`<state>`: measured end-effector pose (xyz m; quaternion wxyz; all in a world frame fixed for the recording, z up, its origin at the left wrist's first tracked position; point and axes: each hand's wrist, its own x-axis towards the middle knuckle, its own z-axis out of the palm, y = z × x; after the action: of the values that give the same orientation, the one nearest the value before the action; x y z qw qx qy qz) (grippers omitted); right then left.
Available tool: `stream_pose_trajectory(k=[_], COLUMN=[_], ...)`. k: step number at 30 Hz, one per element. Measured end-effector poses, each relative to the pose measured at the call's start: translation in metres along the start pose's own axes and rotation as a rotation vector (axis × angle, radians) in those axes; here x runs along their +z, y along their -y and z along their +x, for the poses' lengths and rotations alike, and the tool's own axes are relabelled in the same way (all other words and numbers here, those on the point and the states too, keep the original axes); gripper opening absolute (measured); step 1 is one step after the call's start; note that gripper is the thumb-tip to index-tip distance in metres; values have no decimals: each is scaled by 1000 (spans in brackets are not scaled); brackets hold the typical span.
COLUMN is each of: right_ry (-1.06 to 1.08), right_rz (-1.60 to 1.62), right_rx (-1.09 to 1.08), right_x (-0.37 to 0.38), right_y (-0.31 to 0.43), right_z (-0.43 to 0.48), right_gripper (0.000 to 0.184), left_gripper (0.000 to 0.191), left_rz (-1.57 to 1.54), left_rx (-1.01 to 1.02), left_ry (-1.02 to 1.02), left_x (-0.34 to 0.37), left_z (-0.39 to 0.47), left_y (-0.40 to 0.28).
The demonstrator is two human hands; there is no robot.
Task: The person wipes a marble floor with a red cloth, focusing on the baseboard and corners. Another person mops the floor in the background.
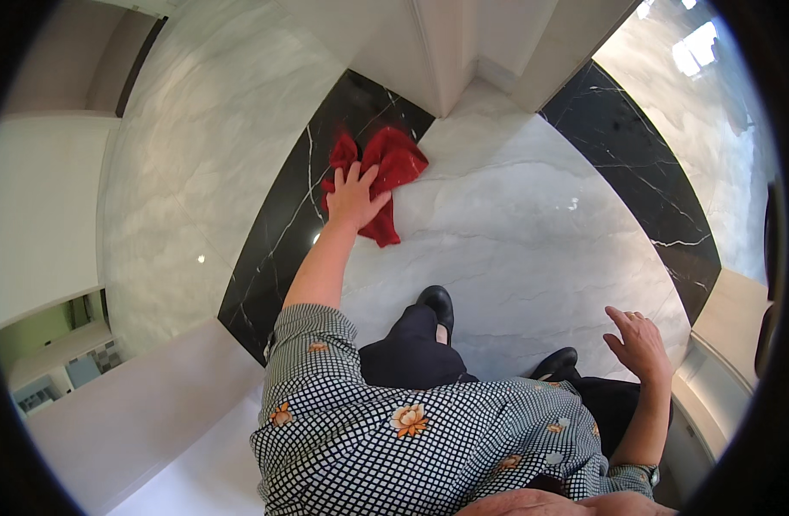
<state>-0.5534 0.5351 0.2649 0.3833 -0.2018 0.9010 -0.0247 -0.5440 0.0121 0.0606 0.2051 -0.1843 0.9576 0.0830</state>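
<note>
My left hand (353,198) lies palm down, fingers spread, on a crumpled red cloth (394,161). The cloth rests partly on a black marble-patterned floor strip (275,242) and partly on the pale marbled floor tiles (497,213). Its upper edge is blurred. Over on the right, my right hand (639,342) is held beside my leg, with nothing in it and the thumb apart from the fingers. A ring shows on one of its fingers.
My black shoes (437,306) stand on the pale tiles. Door frame corners (442,77) rise at the top. A second black strip (646,148) curves along the right. A white cabinet (46,213) stands at left, and a low wall edge (149,387) lies below it.
</note>
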Motion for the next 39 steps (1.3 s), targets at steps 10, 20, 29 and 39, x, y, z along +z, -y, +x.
stream_pose_trajectory(k=[10,20,29,39], right_ry=[-23,29,15,-45], right_rz=[7,40,41,9], right_rx=[-12,91,117,130], right_x=[9,20,6,0], right_y=[-15,-24,5,16], right_z=[-10,-21,-39,-45], right_gripper=[48,50,53,53], left_gripper=[78,79,68,65], left_rz=[-353,-482,-205,-156], left_rx=[-847,-1275,-475,-211], left_ry=[-209,130,123,-94], left_x=[122,150,14,-29], left_z=[-153,-125,183,147], left_y=[173,303,191,-68])
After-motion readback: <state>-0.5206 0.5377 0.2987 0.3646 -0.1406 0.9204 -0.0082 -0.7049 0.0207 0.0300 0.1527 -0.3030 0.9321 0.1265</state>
